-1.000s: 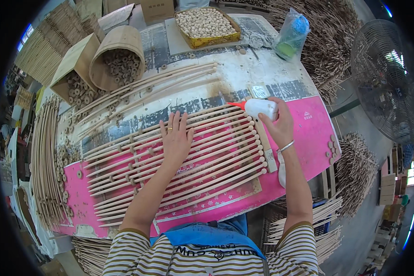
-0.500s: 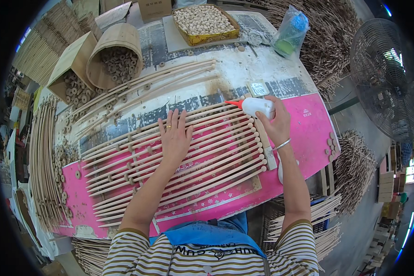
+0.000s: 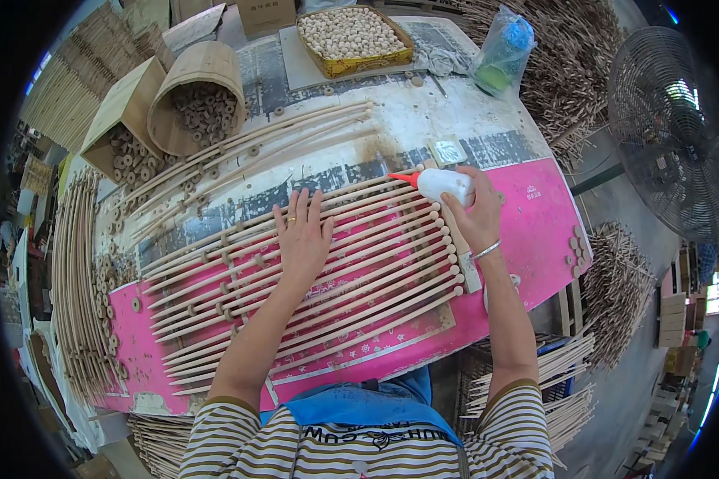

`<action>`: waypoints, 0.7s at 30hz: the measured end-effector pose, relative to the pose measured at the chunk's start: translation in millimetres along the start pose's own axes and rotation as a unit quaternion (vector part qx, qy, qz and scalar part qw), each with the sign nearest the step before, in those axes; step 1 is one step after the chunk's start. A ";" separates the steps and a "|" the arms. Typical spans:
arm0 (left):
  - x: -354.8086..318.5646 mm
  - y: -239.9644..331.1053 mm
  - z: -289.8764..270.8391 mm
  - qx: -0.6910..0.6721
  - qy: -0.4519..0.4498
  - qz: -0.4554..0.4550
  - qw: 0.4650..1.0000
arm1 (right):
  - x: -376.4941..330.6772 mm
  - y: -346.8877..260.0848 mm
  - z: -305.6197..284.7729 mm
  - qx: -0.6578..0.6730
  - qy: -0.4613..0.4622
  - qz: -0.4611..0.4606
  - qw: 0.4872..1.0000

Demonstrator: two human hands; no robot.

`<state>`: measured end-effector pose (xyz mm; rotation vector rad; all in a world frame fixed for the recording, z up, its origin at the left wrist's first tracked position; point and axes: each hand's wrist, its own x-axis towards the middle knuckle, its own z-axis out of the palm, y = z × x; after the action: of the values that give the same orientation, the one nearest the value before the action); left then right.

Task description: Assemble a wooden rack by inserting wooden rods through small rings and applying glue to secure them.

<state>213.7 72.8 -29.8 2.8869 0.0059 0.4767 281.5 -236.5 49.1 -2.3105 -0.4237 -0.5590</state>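
Note:
A row of thin wooden rods (image 3: 359, 281) lies side by side on the pink table cover, with round knobs at their right ends and small wooden rings (image 3: 260, 260) threaded further left. My left hand (image 3: 303, 246) rests flat across the farther rods, fingers spread. In my right hand (image 3: 482, 217) is a white squeeze bottle (image 3: 441, 185) with a red nozzle, tilted so that its tip points left over the farthest rods near their right ends. Just right of the knobs, a wooden strip (image 3: 470, 273) stands along the row.
A wooden bucket (image 3: 197, 72) and a wooden box (image 3: 124, 104), both on their sides, hold rings at the far left. Beyond sits a yellow tray (image 3: 355, 67) of wooden balls. More rods (image 3: 76, 287) are stacked leftward. A large fan (image 3: 669, 136) stands at right.
The bottle in my right hand has shifted slightly to the left, its nozzle tip moving with it. My left hand stays nearly in place on the rods.

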 end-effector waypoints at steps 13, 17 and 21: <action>0.2 1.1 -2.0 0.009 -0.007 -0.003 1.000 | -6.0 -2.0 4.2 0.001 0.019 -0.025 0.999; 0.8 2.3 -2.7 0.006 -0.011 -0.001 1.000 | -8.9 0.8 5.2 0.010 0.021 -0.006 1.000; 0.0 1.5 -1.6 0.003 -0.006 -0.003 1.000 | -12.8 -2.1 4.2 0.053 0.011 0.044 0.998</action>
<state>213.1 71.7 -27.9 2.8947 0.0152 0.4598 270.8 -233.8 41.1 -2.2070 -0.3327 -0.5055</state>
